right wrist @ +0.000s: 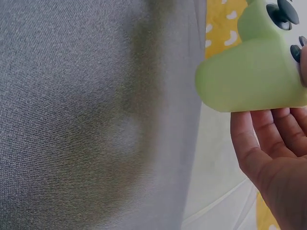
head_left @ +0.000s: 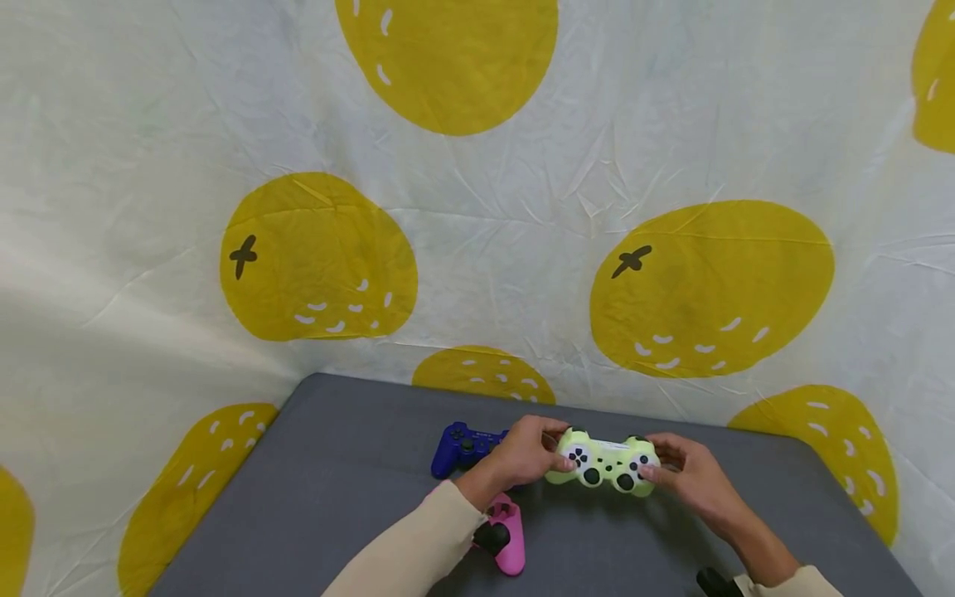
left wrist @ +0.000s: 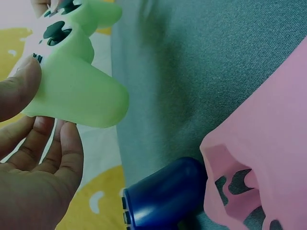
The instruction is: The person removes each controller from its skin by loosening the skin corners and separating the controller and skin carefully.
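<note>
Between both hands is a white game controller in a pale green silicone cover, raised over the grey surface with its buttons and sticks facing up. My left hand grips its left end, thumb on the face by the direction pad and fingers beneath. On the right end, my right hand holds it the same way, thumb by the buttons. The green cover wraps the grip in the right wrist view. Under my left forearm lies a pink silicone cover with cutouts, partly hidden by the wrist.
A blue game controller lies behind my left hand, partly covered by it. In the left wrist view, its grip sits right beside the pink cover. The grey surface ends at a white cloth printed with yellow fruit.
</note>
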`<state>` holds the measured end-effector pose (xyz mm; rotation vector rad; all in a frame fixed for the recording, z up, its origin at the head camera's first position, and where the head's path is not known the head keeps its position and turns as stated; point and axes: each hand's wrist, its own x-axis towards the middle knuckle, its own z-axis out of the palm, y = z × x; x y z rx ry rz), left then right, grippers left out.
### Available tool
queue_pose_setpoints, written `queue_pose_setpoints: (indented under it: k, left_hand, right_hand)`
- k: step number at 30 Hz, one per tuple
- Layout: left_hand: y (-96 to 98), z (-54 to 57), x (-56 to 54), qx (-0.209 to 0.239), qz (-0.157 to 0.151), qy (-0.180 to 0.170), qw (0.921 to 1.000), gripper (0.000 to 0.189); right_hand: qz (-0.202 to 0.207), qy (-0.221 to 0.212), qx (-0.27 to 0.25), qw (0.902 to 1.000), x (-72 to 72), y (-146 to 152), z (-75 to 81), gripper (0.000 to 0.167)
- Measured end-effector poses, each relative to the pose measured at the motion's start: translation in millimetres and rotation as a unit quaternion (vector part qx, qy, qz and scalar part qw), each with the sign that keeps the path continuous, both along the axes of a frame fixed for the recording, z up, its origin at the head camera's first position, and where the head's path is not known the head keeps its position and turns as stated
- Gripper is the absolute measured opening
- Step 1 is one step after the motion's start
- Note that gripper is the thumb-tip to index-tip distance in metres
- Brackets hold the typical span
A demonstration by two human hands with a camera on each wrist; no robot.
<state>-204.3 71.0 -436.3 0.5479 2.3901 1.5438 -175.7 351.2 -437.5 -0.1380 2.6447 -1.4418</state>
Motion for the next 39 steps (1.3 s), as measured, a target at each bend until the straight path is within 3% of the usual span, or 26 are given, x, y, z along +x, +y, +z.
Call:
queue_pose_setpoints:
  k: [16,29,39]
  left_hand:
    - [-6.9,20.8,6.6,0.024,-0.018,0.02,0.9993,0.05]
    - [-13.5,31.4,18.3,0.007,-0.013,0.043,0.999,0.054]
    - [-17.2,38.1,24.4,-0.018,-0.017,0.099,0.9948,0.053]
  right_hand:
    - [-0.008,0.033,0.006,0.9994,16.1,-4.1,21.4,0.056]
    - [-0.017,0.045,-0.016,0.9987,28.9,-8.8,31.3,0.059]
    - [-0.011,0.032,-0.015,0.9993,33.5,-10.1,38.9,0.064]
